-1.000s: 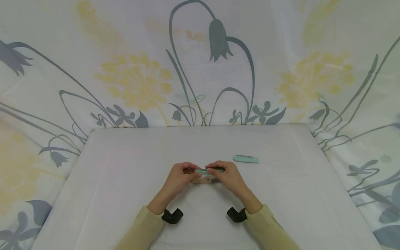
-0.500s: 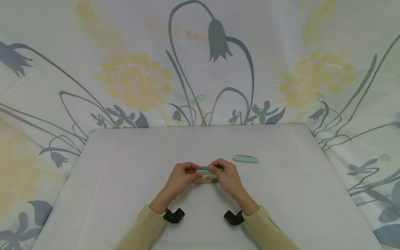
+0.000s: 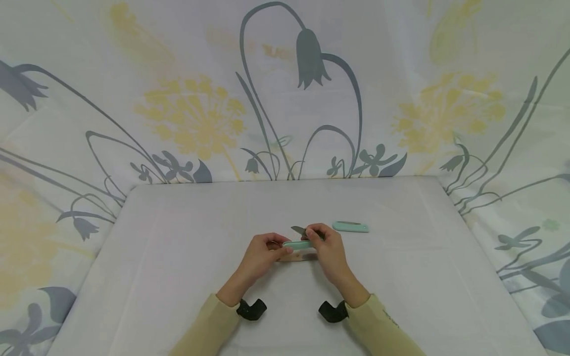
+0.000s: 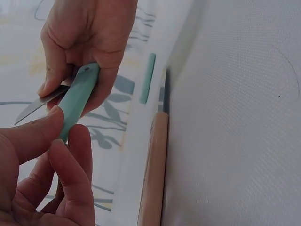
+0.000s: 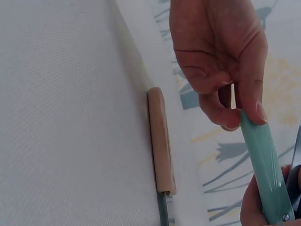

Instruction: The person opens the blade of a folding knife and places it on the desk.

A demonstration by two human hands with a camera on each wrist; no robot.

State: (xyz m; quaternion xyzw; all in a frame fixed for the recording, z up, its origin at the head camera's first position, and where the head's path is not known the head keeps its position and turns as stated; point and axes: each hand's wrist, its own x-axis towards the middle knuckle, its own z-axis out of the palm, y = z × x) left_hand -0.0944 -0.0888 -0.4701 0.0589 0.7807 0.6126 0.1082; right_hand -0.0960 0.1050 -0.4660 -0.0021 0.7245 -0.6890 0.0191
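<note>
A mint-green folding knife (image 3: pixel 295 245) is held level just above the table, its blade (image 4: pixel 40 104) swung partway out of the handle. My left hand (image 3: pixel 263 254) pinches the tail of the handle between thumb and fingers. At the rivet end, my right hand (image 3: pixel 330 247) grips the blade near its base with the thumb, other fingers behind the handle. Below both hands a second knife with a light wooden handle (image 5: pixel 161 141) lies on the table, blade (image 4: pixel 162 92) out and pointing right. Some of the right fingers are hidden behind the green handle.
Another mint-green folding knife (image 3: pixel 350 227), folded, lies beyond the right hand. The white table (image 3: pixel 187 217) ends at a flower-patterned cloth (image 3: pixel 271 99) behind and on both sides. Black wrist cameras (image 3: pixel 252 310) sit at the sleeve cuffs.
The blade has swung out from the green handle, tip now up and left. My right hand has shifted slightly right and away; the left has moved a little right with the handle.
</note>
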